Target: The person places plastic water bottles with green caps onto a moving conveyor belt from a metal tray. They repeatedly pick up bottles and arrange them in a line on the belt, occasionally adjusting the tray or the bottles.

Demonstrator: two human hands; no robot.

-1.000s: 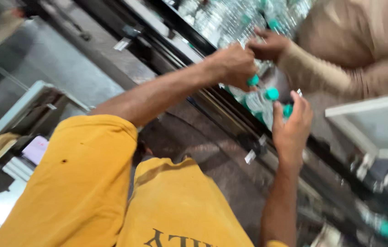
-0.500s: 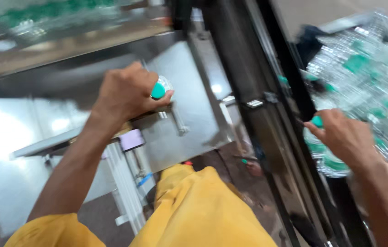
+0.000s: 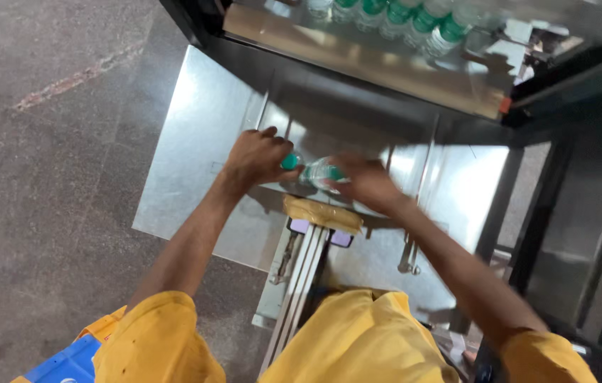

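Note:
My left hand point(image 3: 255, 157) is closed around a clear plastic bottle with a green cap point(image 3: 289, 162), over a shiny steel table point(image 3: 194, 142). My right hand point(image 3: 363, 183), blurred by motion, grips a second clear bottle with a green label point(image 3: 319, 171) right beside it. The two bottles meet between my hands, above a brown taped block point(image 3: 322, 213) on the machine's rail. Both my sleeves are yellow.
A row of green-capped bottles point(image 3: 400, 18) stands on a conveyor behind a steel guard at the top. A black machine frame point(image 3: 570, 213) rises on the right. Grey stone floor point(image 3: 46, 142) lies to the left, with a blue crate point(image 3: 67, 362) at the bottom left.
My view has swung from the bottle pile on the right to the steel table. My right hand came across with a bottle and now sits next to my left hand.

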